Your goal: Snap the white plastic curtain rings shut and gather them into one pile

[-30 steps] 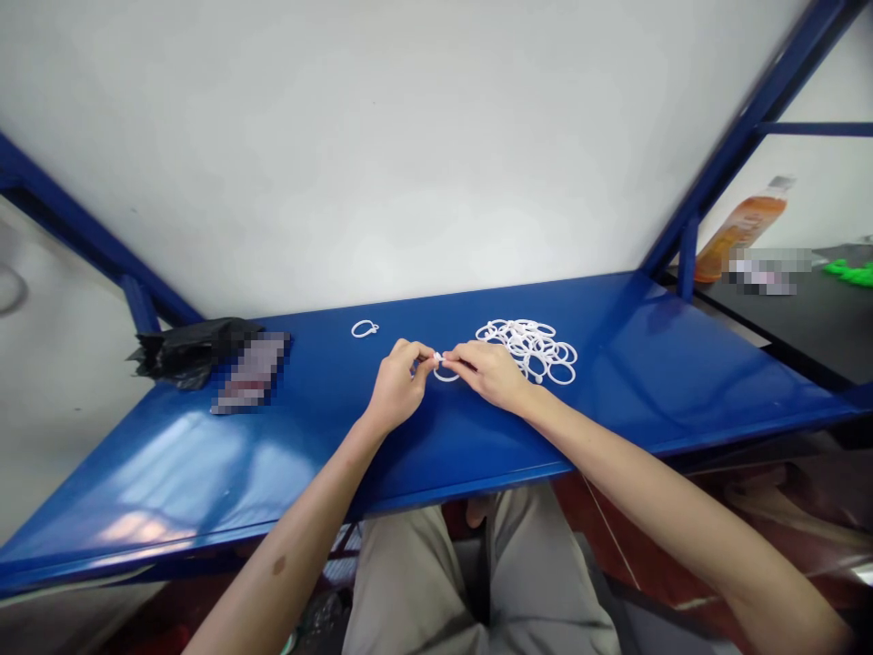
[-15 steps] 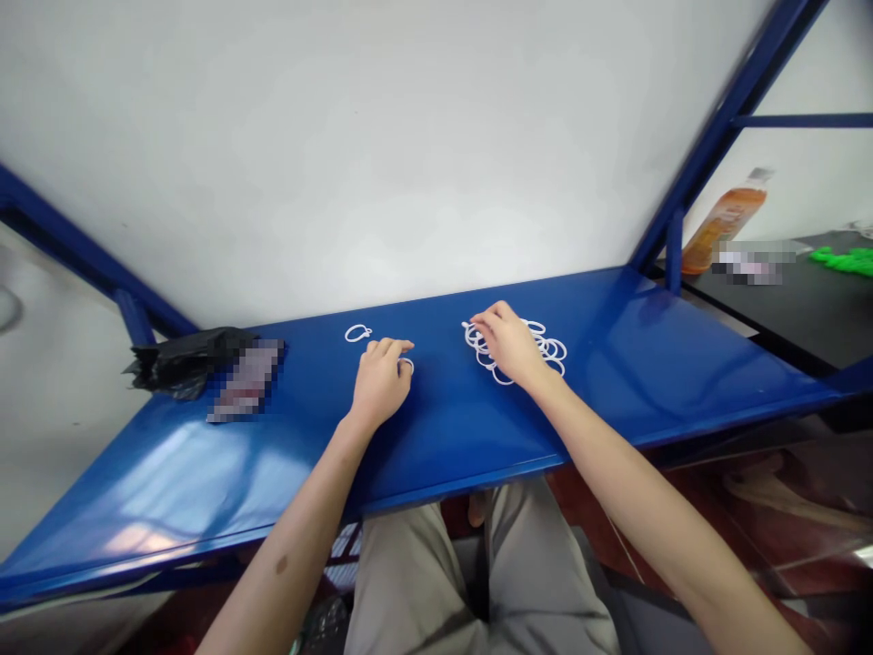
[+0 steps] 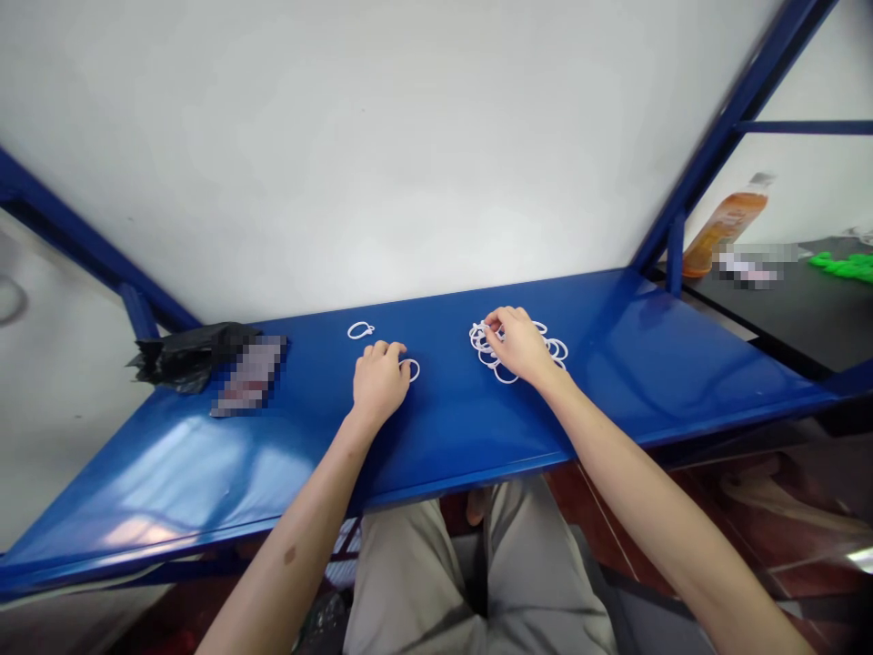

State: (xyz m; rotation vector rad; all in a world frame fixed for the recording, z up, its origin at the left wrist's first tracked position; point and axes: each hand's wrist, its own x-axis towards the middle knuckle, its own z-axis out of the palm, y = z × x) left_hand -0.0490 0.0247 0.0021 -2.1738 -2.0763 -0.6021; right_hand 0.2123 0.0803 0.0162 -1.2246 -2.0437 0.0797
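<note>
My left hand (image 3: 380,387) is over the blue table, its thumb and fingers closed on a thin white plastic ring (image 3: 416,373) that sticks out to the right of the fingertips. Beyond that hand a single white ring with a small knob (image 3: 361,330) lies flat on the table. My right hand (image 3: 518,344) rests over a pile of similar white rings (image 3: 557,349) and covers the middle of it. Its thumb and forefinger pinch at the pile's left edge, on one of the rings as far as I can see; the other fingers are curled.
The blue table (image 3: 464,437) runs against a white wall between blue frame posts. At its left end lie a black plastic bag (image 3: 184,359) and a blurred-out flat item (image 3: 252,375). On a dark table at right are an orange drink bottle (image 3: 727,227) and bright green pieces (image 3: 842,265).
My left forefinger has drawn in toward the thumb, and more of the ring shows. My right hand has shifted slightly right over the pile, its fingertips now lower among the rings.
</note>
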